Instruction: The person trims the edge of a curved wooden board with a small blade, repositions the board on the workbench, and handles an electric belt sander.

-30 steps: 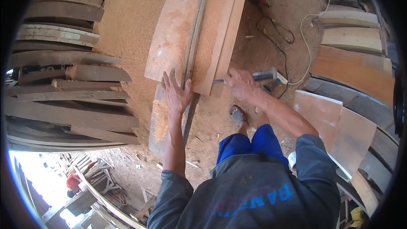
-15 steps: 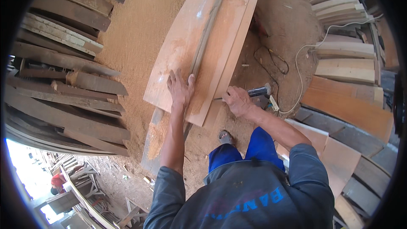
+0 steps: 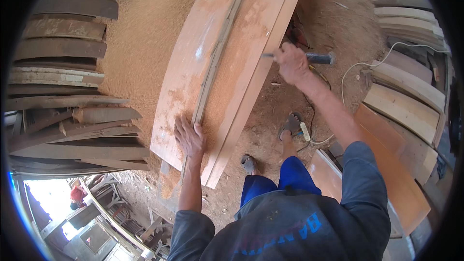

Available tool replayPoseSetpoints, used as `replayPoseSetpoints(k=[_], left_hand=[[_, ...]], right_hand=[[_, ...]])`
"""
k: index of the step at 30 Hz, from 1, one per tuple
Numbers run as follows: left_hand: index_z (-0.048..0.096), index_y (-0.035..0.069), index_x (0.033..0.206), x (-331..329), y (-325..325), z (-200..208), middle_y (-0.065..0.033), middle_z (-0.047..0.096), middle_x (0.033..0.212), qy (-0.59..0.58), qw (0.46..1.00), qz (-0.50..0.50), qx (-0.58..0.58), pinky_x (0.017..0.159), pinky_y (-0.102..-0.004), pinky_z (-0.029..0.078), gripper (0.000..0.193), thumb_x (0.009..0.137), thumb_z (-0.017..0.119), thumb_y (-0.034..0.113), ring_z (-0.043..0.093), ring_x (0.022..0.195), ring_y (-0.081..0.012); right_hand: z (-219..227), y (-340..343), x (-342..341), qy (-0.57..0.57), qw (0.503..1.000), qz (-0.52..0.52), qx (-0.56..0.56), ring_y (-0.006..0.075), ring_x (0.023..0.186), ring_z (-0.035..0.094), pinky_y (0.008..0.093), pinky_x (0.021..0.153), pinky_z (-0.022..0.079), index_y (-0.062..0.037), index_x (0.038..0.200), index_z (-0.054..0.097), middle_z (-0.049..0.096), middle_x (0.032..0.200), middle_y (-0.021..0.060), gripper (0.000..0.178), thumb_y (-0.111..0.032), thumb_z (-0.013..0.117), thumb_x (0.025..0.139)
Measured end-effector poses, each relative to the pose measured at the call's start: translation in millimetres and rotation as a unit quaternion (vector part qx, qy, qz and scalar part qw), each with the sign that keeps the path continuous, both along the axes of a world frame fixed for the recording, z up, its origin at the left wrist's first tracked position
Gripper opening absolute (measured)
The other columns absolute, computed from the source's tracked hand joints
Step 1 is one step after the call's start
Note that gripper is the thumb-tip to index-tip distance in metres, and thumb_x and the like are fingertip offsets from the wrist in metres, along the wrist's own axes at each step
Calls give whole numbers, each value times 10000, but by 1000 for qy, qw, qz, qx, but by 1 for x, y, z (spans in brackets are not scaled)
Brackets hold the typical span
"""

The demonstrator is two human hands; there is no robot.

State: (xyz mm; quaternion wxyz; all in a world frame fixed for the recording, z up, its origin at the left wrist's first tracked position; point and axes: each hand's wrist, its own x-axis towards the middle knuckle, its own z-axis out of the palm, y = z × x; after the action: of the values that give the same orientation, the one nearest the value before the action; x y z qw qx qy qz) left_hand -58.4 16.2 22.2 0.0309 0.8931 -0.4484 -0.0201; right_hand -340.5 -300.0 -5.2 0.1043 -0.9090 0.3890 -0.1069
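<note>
fingers (image 3: pixel 180 127) of the left hand (image 3: pixel 192 141) lie spread, grip unclenched, on the pale board (image 3: pixel 189 70), thumb by its narrow strip (image 3: pixel 219 47); farther, the right hand's (image 3: pixel 292 63) grip wraps a dark-handled tool (image 3: pixel 321 59) at the board's right edge; sawdust (image 3: pixel 139 48) lies beyond.

Downward head-worn fisheye view

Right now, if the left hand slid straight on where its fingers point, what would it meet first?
Probably the sawdust lying on the panel just ahead of the left hand, though its depth is hard to judge.
</note>
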Motion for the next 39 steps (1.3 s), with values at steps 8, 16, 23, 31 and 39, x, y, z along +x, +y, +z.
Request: replayPoseSetpoints(k=[8, 16, 23, 31, 39], left_hand=[[412, -13, 1505, 3, 4, -10, -340, 415, 1511, -18, 1000, -18, -7, 1110, -606, 336, 690, 1056, 332, 505, 434, 1326, -527], [377, -4, 1524, 5, -3, -6, -360, 389, 1517, -6, 1000, -30, 1, 1156, -596, 277, 697, 1053, 299, 504, 406, 1357, -536], [382, -15, 1515, 9, 1, -15, -362, 390, 1513, -12, 999, -35, 1, 1162, -607, 269, 715, 1048, 282, 516, 389, 1377, -536], [388, -23, 1511, 6, 0, -18, -364, 401, 1506, -11, 999, -34, 7, 1156, -613, 272, 692, 1055, 295, 488, 385, 1377, -547], [383, -26, 1515, 6, -1, -9, -369, 382, 1520, -12, 999, -26, 15, 1154, -613, 277, 693, 1053, 301, 485, 387, 1367, -556]], right_hand=[[-10, -154, -28, 18, 998, -57, -20, 361, 976, 683, 484, 827, 559, -82, 981, 695, 648, 994, 184, 142, -177, 616, 911], [4, -216, -40, 5, 979, -176, 97, 410, 1060, 676, 509, 886, 547, -43, 1099, 677, 687, 1084, 226, 215, -198, 581, 985], [-37, -145, -98, -31, 938, -231, 256, 488, 1033, 676, 552, 907, 525, 58, 1058, 617, 706, 1066, 291, 243, -166, 550, 992], [-11, -202, -49, -66, 959, -221, 164, 470, 992, 706, 506, 849, 580, 56, 1048, 692, 706, 1025, 319, 238, -117, 563, 948], [33, -119, 15, 50, 963, -171, 204, 344, 887, 769, 418, 732, 640, -14, 925, 765, 758, 898, 220, 204, -118, 592, 899]])
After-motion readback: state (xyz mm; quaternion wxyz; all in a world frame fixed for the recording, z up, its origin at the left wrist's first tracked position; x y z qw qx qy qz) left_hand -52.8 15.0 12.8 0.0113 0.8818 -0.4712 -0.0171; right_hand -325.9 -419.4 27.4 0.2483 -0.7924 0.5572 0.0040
